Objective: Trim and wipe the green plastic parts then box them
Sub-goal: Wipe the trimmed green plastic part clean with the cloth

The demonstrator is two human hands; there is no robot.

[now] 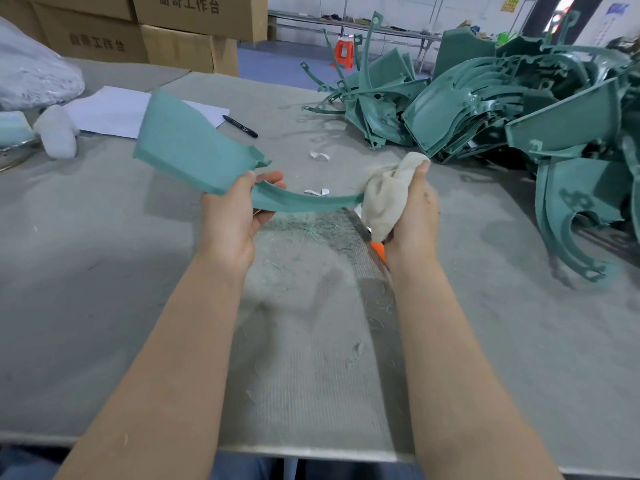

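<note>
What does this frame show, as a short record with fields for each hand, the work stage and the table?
left: left hand grips the curved green plastic part where its wide panel meets its thin arm
right: right hand holds a bunched off-white cloth round the arm's far end
stage: wiping; part not yet boxed
under right hand: orange-handled blade tool; cannot tell if it is gripped
table: grey table with green shavings, pile of green plastic parts at right, black pen beside white paper
</note>
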